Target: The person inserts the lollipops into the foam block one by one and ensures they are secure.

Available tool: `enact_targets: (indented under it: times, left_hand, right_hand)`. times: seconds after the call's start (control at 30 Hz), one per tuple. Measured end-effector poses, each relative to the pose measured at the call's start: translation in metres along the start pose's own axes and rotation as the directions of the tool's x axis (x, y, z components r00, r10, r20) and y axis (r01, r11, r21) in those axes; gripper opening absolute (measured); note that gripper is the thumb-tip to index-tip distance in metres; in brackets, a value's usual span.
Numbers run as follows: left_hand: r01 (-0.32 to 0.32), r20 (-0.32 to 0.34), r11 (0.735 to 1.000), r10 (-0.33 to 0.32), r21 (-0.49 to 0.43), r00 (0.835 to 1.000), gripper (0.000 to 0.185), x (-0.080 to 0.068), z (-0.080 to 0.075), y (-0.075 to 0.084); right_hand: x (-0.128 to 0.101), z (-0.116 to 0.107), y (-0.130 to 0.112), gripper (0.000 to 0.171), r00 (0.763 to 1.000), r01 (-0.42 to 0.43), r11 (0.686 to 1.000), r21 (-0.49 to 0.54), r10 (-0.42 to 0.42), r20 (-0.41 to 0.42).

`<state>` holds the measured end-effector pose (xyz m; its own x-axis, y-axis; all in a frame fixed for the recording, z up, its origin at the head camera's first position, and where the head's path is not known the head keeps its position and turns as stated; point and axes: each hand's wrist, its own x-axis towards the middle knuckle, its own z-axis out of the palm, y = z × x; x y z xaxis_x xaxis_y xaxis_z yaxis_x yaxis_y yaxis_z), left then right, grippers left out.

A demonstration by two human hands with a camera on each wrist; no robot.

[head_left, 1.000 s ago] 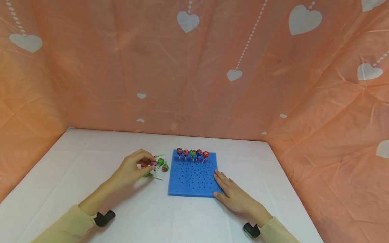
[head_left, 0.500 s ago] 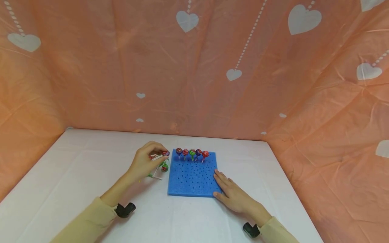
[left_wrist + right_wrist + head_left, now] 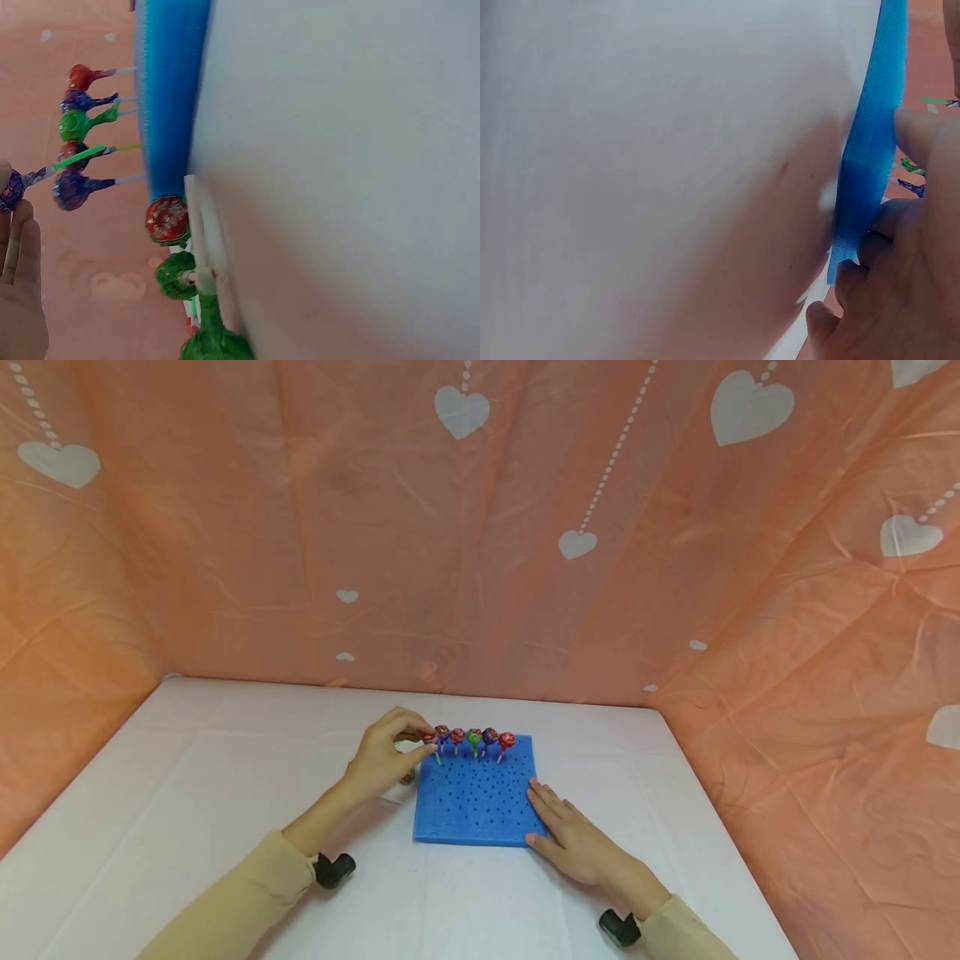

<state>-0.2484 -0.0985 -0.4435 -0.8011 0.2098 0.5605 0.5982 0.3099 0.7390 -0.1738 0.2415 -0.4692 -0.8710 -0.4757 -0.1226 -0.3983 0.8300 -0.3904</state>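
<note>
My left hand (image 3: pixel 382 758) pinches a lollipop (image 3: pixel 13 193) by its wrapped purplish-red head. Its green stick points down over the back left corner of a blue foam board (image 3: pixel 468 822) dotted with small holes. Whether the stick tip touches the foam, I cannot tell. Several lollipops stand in a row along the board's back, among them a green one (image 3: pixel 475 737) and a red one (image 3: pixel 507 741). On the board's right edge rests my right hand (image 3: pixel 576 847), its fingers extended over the foam.
Loose lollipops lie on the white table (image 3: pixel 615 760) left of the board, partly hidden by my left hand; a green-wrapped one (image 3: pixel 216 346) shows in the left wrist view. An orange curtain with hearts (image 3: pixel 465 412) encloses the back and sides.
From the loose lollipops, my left hand has lifted one and carried it right to the board's back left corner, its stick now pointing down. My right hand has stayed put.
</note>
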Motion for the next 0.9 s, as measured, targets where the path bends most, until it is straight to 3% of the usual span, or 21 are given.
enact_targets:
  times: [0.23,0.67,0.9]
  left_hand:
    - [-0.027,0.009,1.000,0.027,0.016,1.000,0.022,0.002,0.009,-0.007]
    - [0.041,0.049,0.997,-0.044,0.073,0.998,0.022,0.002,0.015,-0.007]
    - [0.041,0.100,0.994,-0.052,0.102,0.994,0.020,0.001,0.016,-0.009]
  right_hand:
    - [0.001,0.000,0.001,0.075,1.000,0.013,1.000,0.011,-0.012,-0.001]
    - [0.001,0.001,0.002,0.075,1.000,0.018,1.000,0.019,-0.018,-0.007]
    - [0.001,0.001,0.001,0.074,1.000,0.022,1.000,0.017,-0.022,-0.013]
